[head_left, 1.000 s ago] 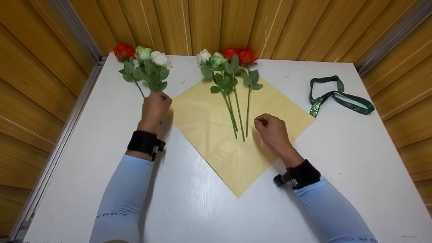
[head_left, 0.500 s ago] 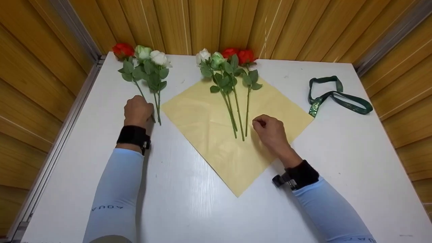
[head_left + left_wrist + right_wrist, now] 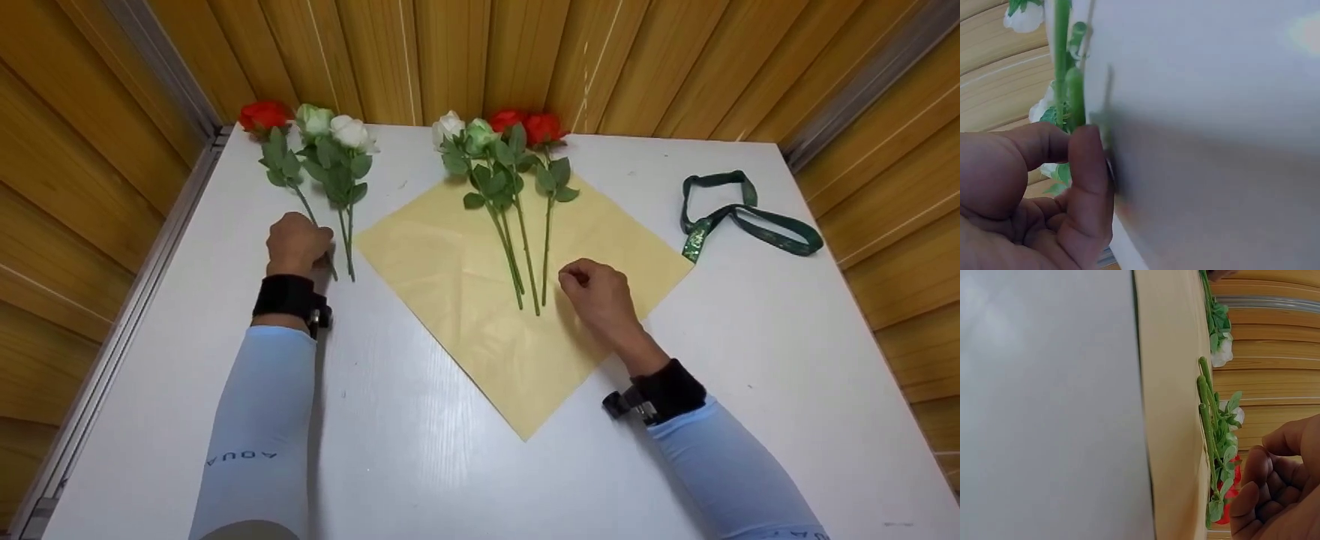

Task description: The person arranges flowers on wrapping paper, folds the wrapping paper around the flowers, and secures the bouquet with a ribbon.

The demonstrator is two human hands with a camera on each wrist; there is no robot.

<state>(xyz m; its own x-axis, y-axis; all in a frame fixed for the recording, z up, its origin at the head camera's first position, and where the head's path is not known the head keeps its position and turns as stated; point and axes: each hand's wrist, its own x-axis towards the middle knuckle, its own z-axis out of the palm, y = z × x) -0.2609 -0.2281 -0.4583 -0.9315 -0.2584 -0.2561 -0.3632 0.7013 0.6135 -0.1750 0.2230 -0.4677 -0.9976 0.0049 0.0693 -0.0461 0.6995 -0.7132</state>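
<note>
On the left, my left hand [image 3: 296, 244] pinches the green stem of a red rose [image 3: 264, 116] between thumb and fingers. In the left wrist view the stem [image 3: 1075, 95] runs into those fingertips, low over the table. A pale green rose [image 3: 313, 120] and a white rose [image 3: 351, 133] lie just right of it. My right hand [image 3: 600, 292] hangs loosely curled over the yellow wrapping paper [image 3: 465, 337], holding nothing. Several roses in white, green and red [image 3: 544, 129] lie on that paper, their stem ends left of the right hand.
A dark green ribbon [image 3: 780, 229] lies looped at the right, one end at the paper's right corner. The white table [image 3: 405, 450] is backed by a wood-patterned wall [image 3: 450, 60], with similar panels at both sides.
My left hand has moved left, away from the white and green roses' stems, and has taken the red rose's stem. That rose has shifted slightly left. The right hand stays nearly still.
</note>
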